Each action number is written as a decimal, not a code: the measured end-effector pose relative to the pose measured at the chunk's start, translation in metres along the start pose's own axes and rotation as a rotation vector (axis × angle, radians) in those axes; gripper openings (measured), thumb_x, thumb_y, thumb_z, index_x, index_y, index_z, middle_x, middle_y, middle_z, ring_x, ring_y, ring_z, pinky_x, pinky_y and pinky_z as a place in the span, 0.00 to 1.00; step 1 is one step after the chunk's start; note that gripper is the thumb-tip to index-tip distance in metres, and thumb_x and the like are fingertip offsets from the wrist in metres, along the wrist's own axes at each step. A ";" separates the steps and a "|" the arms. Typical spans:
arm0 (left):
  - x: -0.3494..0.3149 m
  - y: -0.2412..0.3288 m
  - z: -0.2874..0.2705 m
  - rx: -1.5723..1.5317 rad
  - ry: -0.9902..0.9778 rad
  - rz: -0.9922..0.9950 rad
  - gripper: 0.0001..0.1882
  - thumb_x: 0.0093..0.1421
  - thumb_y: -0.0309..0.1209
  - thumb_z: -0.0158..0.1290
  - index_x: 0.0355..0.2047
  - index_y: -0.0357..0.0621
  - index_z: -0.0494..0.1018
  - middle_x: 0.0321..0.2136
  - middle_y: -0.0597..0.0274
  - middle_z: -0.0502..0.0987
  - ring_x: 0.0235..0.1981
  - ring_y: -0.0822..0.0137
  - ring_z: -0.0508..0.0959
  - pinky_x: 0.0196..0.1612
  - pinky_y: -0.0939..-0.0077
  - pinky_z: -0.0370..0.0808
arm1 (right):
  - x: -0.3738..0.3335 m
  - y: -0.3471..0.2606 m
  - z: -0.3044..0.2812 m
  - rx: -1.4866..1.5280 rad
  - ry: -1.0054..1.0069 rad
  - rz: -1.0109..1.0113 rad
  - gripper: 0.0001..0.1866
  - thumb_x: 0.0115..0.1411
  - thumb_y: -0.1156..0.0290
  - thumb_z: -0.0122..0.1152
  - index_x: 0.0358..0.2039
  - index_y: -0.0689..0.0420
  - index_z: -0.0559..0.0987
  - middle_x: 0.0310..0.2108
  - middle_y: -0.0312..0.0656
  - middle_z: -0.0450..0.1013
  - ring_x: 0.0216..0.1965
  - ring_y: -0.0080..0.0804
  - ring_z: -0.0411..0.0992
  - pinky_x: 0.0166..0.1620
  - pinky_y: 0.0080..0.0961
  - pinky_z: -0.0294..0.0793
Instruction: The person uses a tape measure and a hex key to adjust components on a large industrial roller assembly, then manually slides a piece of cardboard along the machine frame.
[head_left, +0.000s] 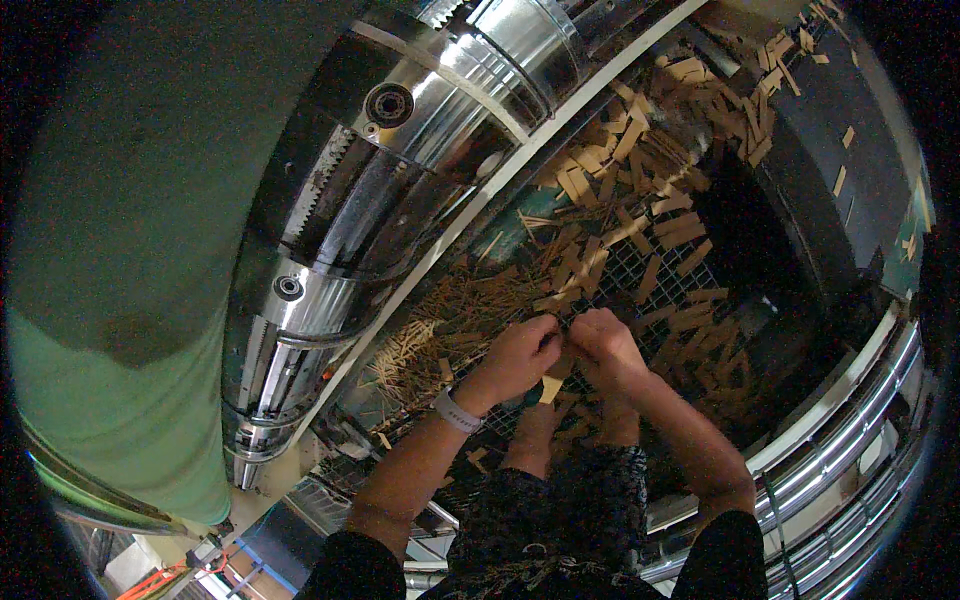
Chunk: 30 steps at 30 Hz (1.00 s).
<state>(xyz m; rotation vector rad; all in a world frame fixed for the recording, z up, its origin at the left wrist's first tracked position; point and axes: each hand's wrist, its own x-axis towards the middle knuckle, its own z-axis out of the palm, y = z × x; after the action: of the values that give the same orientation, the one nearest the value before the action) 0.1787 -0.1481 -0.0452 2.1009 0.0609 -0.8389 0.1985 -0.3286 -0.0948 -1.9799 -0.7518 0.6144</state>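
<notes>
My left hand (512, 358) and my right hand (606, 346) meet in the middle of the view, both closed, their fingertips nearly touching. Whatever they pinch is too small and dark to make out. A light band (457, 410) circles my left wrist. Just below the hands, by my bare legs, shows a pale yellow strip (551, 388); whether it is held I cannot tell. Brown cardboard scraps (575, 186) lie scattered beneath and beyond, over a dark metal grating (648, 262). Thin cut strips (470, 305) are heaped left of the hands.
Along the left runs a shiny machine roller (420, 120) with toothed blades and round fittings, beside a large green curved surface (130, 260). A pale rail (500, 180) separates it from the scraps. Chrome bars (830, 450) curve along the lower right. A dark gap (745, 220) lies right of the grating.
</notes>
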 end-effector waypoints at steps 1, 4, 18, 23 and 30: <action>-0.002 -0.005 0.002 -0.030 -0.012 -0.001 0.09 0.55 0.30 0.47 0.33 0.36 0.68 0.27 0.49 0.72 0.31 0.56 0.74 0.35 0.65 0.70 | 0.000 -0.004 0.002 0.036 0.082 -0.036 0.05 0.50 0.72 0.53 0.26 0.58 0.69 0.26 0.46 0.67 0.32 0.46 0.67 0.35 0.34 0.68; -0.002 -0.012 0.005 -0.070 -0.012 0.017 0.09 0.57 0.30 0.47 0.34 0.36 0.69 0.27 0.51 0.72 0.30 0.60 0.73 0.35 0.68 0.70 | -0.003 -0.016 0.004 0.219 0.192 -0.009 0.09 0.44 0.79 0.59 0.24 0.60 0.67 0.21 0.44 0.64 0.26 0.42 0.65 0.32 0.30 0.65; -0.003 0.020 -0.030 -0.711 -0.269 0.002 0.06 0.55 0.29 0.52 0.32 0.42 0.70 0.32 0.66 0.72 0.38 0.72 0.70 0.45 0.77 0.66 | -0.007 -0.031 -0.046 0.983 -0.063 0.138 0.05 0.52 0.76 0.59 0.25 0.59 0.71 0.26 0.33 0.67 0.31 0.18 0.65 0.36 0.19 0.66; -0.002 0.003 -0.018 -0.809 -0.221 0.059 0.08 0.57 0.29 0.53 0.35 0.41 0.70 0.31 0.70 0.70 0.36 0.79 0.70 0.41 0.82 0.67 | 0.000 -0.017 -0.027 1.052 -0.042 0.188 0.06 0.51 0.77 0.60 0.25 0.59 0.70 0.25 0.32 0.67 0.30 0.18 0.64 0.35 0.19 0.65; 0.017 0.013 -0.026 -0.379 -0.145 0.014 0.07 0.57 0.28 0.50 0.34 0.38 0.68 0.27 0.64 0.70 0.30 0.73 0.71 0.32 0.77 0.68 | -0.002 -0.003 -0.029 0.703 -0.022 0.196 0.06 0.56 0.73 0.54 0.32 0.62 0.72 0.27 0.41 0.69 0.32 0.26 0.67 0.37 0.24 0.67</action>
<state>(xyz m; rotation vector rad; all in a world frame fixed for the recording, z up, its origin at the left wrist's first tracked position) 0.2108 -0.1418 -0.0352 1.6815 0.1182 -0.8926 0.2159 -0.3449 -0.0784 -1.3970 -0.2852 0.8760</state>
